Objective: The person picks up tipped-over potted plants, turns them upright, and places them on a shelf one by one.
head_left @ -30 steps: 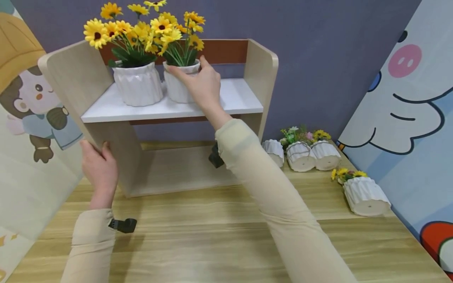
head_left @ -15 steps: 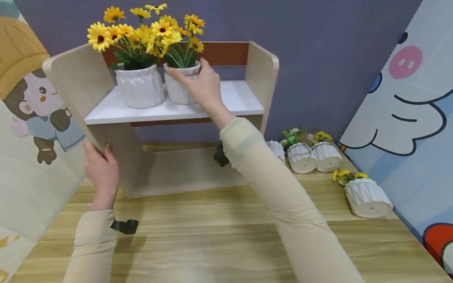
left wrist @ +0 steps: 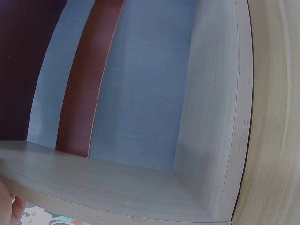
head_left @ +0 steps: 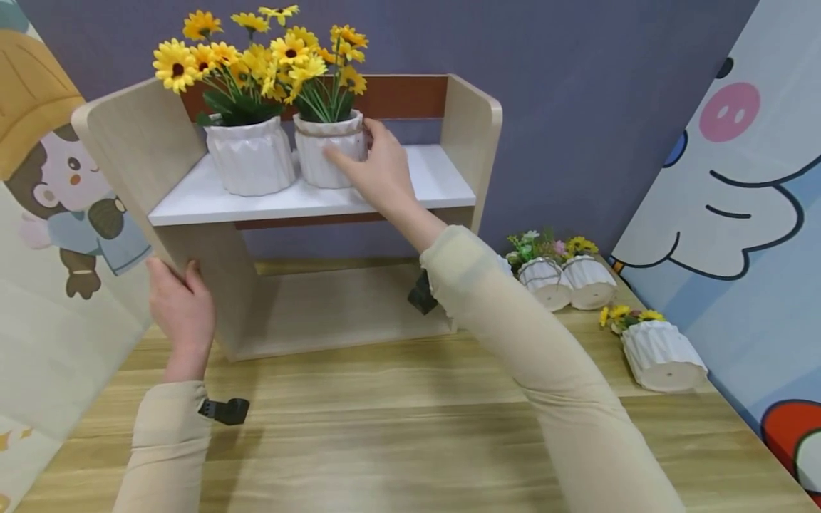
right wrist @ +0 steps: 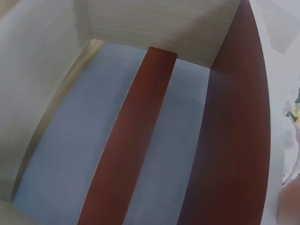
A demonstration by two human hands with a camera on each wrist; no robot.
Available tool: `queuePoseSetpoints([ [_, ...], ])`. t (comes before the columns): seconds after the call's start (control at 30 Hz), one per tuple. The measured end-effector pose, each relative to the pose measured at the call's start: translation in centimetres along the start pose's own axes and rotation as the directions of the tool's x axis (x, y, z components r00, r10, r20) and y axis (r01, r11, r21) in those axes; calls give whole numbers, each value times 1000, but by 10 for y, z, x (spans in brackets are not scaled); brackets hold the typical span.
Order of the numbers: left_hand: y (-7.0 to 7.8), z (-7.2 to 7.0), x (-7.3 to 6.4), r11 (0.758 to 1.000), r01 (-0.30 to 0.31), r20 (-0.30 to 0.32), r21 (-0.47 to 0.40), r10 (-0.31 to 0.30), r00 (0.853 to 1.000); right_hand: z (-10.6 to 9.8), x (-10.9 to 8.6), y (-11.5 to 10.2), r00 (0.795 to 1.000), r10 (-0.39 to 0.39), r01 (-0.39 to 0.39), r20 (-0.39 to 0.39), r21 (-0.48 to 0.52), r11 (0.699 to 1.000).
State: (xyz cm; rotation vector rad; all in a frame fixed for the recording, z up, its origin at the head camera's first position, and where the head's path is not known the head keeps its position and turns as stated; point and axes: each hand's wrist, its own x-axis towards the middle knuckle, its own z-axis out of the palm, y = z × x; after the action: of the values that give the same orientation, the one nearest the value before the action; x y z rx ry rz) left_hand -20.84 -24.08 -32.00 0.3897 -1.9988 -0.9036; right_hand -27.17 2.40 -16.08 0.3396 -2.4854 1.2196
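Observation:
Two white fluted pots of yellow daisies stand upright on the upper board of a small wooden shelf point(head_left: 442, 178) in the head view. My right hand point(head_left: 385, 167) is at the right-hand pot point(head_left: 321, 160), its straight thumb in front of the pot and its fingers by the right side. Whether the thumb touches the pot is hard to tell. The other flowerpot point(head_left: 251, 160) stands just to its left. Low on the shelf's left side panel, my left hand point(head_left: 182, 306) grips the front edge; its fingertips point(left wrist: 18, 209) show beyond the panel in the left wrist view.
Right of the shelf, several white flowerpots lie tipped on the wooden table point(head_left: 385, 427), among them a pot point(head_left: 663, 356) near the right edge. A purple wall point(head_left: 577, 107) stands behind, and cartoon-printed panels flank both sides.
My right hand has loosened from the right-hand pot's rim and shifted right and down, exposing the cord round its neck. The pots and my left hand have stayed in place.

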Motion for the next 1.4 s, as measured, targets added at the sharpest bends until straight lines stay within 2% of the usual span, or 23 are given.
queuePoseSetpoints([
  [0.17, 0, 0, -1, 1000, 0, 2, 1, 0, 1000, -4, -7, 11, 995, -53, 60, -81, 78, 995],
  [0.3, 0, 2, -1, 1000, -8, 9, 3, 8, 1000, -9, -12, 20, 983, -124, 148, -138, 178, 973],
  [0.43, 0, 1, 0, 1000, -6, 6, -1, 6, 1000, -15, -16, 26, 971, -168, 203, -169, 216, 955],
  [0.7, 1, 1, 1, 1000, -3, 15, -7, 3, 1000, -32, -26, 34, 967, -194, 222, -162, 178, 959],
  [1.07, -1, 2, 2, 1000, -7, 7, -17, 7, 1000, -48, -44, 51, 926, -306, 336, -220, 111, 935],
  [1.17, -2, 3, 2, 1000, -6, -3, -18, 6, 1000, -52, -50, 56, 928, -305, 338, -215, 140, 930],
  [1.4, -3, 3, 2, 1000, -12, -9, -19, 12, 1000, -62, -65, 67, 953, -234, 265, -193, 154, 952],
])
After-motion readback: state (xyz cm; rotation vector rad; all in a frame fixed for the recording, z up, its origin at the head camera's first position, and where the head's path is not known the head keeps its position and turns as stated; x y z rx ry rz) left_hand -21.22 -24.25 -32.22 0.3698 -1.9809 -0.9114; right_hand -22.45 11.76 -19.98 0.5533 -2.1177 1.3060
